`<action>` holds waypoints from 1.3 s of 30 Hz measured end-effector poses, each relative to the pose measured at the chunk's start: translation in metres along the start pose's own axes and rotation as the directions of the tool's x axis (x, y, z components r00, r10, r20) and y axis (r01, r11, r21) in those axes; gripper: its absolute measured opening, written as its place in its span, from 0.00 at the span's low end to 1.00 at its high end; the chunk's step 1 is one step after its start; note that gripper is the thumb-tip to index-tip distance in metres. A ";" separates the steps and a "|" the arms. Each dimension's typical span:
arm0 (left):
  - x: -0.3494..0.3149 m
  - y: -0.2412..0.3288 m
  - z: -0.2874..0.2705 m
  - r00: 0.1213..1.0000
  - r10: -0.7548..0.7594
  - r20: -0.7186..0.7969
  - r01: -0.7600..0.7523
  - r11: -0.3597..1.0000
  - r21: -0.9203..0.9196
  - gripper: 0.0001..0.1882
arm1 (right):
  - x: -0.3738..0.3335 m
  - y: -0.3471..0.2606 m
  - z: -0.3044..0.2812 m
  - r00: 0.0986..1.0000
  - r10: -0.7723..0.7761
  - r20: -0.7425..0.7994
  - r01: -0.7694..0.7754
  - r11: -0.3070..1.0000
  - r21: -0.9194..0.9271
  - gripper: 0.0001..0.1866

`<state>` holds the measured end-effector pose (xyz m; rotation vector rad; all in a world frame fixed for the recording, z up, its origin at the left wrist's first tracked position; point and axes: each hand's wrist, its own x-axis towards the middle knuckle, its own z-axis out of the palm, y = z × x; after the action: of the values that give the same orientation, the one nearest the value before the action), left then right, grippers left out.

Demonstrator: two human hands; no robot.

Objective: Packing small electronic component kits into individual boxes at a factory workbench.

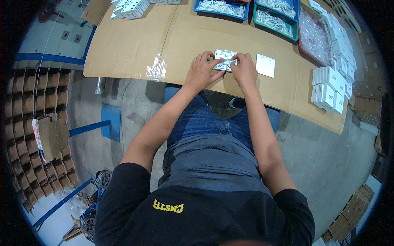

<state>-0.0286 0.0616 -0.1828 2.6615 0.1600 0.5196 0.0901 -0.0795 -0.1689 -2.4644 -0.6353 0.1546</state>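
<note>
Brown cardboard covers the table. Near its front edge, directly before you, is a white fitting with raised details. Your left hand is clamped on it, index finger across its face; your right hand has thumb and forefinger close together at its right side, though whether they pinch a small part, you cannot tell. It looks like close fingertip work; the next move seems to call for a steady left grip and a light, exact right one. Just rightward lies a flat white plate. A blue tray and a green tray bound the far side; white boxes stand farther right. Most room for moving lies leftward.
</note>
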 end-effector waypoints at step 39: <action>0.034 -0.015 -0.034 0.985 -0.133 0.108 0.141 0.988 -0.068 0.46 | 0.447 -0.065 -0.043 0.796 -0.463 -0.390 0.433 0.886 -0.168 0.11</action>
<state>-0.0107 0.0943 -0.1488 2.5737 0.2851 0.3361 0.4676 0.1567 -0.0827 -2.2251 -1.0143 -0.5840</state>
